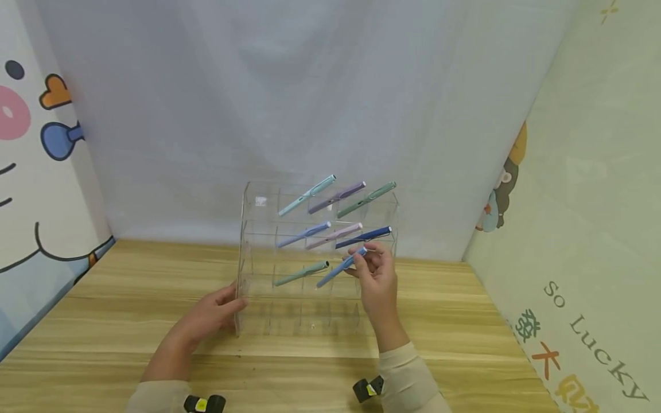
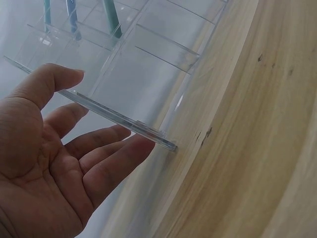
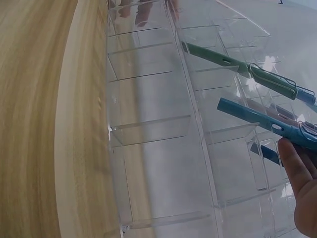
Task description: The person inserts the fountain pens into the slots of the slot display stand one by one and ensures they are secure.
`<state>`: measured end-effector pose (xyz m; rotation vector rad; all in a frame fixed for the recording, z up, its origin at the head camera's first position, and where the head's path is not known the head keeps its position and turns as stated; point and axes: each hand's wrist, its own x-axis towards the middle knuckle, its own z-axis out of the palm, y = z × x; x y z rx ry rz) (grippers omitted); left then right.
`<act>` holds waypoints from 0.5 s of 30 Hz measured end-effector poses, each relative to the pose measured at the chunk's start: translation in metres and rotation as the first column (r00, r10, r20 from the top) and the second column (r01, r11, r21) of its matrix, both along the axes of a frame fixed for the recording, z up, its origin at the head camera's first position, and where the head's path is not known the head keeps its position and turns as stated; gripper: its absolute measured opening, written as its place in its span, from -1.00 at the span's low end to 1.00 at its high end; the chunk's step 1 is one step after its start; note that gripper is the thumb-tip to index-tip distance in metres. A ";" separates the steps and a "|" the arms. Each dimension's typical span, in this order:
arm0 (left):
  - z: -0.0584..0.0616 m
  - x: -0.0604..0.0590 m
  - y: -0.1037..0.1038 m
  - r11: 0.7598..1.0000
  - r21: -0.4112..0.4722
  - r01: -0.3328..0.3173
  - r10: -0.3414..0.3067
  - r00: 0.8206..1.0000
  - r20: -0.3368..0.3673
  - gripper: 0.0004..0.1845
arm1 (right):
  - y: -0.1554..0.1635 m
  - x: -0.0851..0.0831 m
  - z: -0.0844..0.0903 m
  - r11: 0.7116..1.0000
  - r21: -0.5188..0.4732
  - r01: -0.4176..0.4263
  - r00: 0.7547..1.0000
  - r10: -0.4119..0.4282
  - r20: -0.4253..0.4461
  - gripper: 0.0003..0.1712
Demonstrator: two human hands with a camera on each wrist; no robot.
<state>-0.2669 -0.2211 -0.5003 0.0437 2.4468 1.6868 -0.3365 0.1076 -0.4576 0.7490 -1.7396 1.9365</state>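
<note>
A clear acrylic pen rack (image 1: 258, 252) with a grid of slots stands on the wooden table (image 1: 103, 321). Several pastel pens lean in its upper slots. My right hand (image 1: 376, 275) pinches the upper end of a light blue pen (image 1: 341, 268) that slants into a third-row slot, next to a green pen (image 1: 301, 273). In the right wrist view the blue pen (image 3: 257, 119) meets my fingertips (image 3: 297, 168) at the right edge. My left hand (image 1: 214, 312) lies with straight fingers against the rack's lower left side; its fingers (image 2: 106, 158) touch the rack's edge (image 2: 119, 116).
A pale backdrop curtain (image 1: 289, 103) hangs behind the rack. Cartoon-printed walls (image 1: 583, 241) close in left and right. The rack's bottom row of slots (image 1: 310, 318) holds nothing. Bare wood (image 1: 454, 310) spreads around the rack.
</note>
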 end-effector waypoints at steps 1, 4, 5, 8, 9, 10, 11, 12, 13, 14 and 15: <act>0.000 0.000 0.000 1.000 0.002 0.000 0.000 1.000 0.000 -0.20 | 0.000 0.000 0.000 1.000 0.005 -0.005 1.000 0.005 -0.001 -0.57; 0.000 -0.001 0.000 1.000 0.013 0.000 0.000 1.000 0.002 -0.21 | 0.000 0.000 -0.001 1.000 0.019 -0.006 1.000 0.006 0.004 -0.60; -0.001 -0.001 0.000 1.000 0.018 0.000 0.000 1.000 0.003 -0.20 | 0.000 0.001 -0.001 1.000 0.024 -0.007 1.000 0.007 0.008 -0.62; -0.001 -0.001 0.000 1.000 0.019 0.004 -0.004 1.000 0.006 -0.19 | 0.000 0.002 -0.002 0.999 0.037 -0.002 0.999 0.001 0.032 -0.65; -0.001 -0.001 0.000 1.000 0.015 0.005 -0.005 1.000 0.006 -0.18 | 0.000 0.003 -0.002 0.999 0.041 -0.001 0.999 0.000 0.039 -0.66; -0.001 -0.001 0.000 1.000 0.013 0.007 -0.007 1.000 0.007 -0.17 | -0.001 0.003 -0.001 0.999 0.045 -0.001 0.999 -0.001 0.046 -0.66; -0.001 -0.001 0.000 1.000 0.008 0.010 -0.010 1.000 0.006 -0.16 | -0.001 0.003 -0.002 0.999 0.049 0.002 0.998 -0.005 0.055 -0.67; -0.001 -0.001 0.000 1.000 0.005 0.012 -0.012 1.000 0.006 -0.16 | -0.001 0.003 -0.001 0.999 0.052 0.005 0.998 -0.009 0.062 -0.67; -0.001 -0.001 0.000 1.000 0.005 0.015 -0.015 1.000 0.005 -0.15 | -0.001 0.004 -0.001 0.998 0.056 0.007 0.998 -0.011 0.067 -0.67; -0.001 -0.002 0.000 1.000 0.004 0.015 -0.015 1.000 0.004 -0.15 | -0.001 0.003 -0.001 0.998 0.060 0.009 0.997 -0.013 0.071 -0.67; -0.001 -0.002 0.000 1.000 0.003 0.016 -0.016 1.000 0.003 -0.15 | -0.001 0.003 -0.001 0.998 0.061 0.009 0.997 -0.014 0.076 -0.67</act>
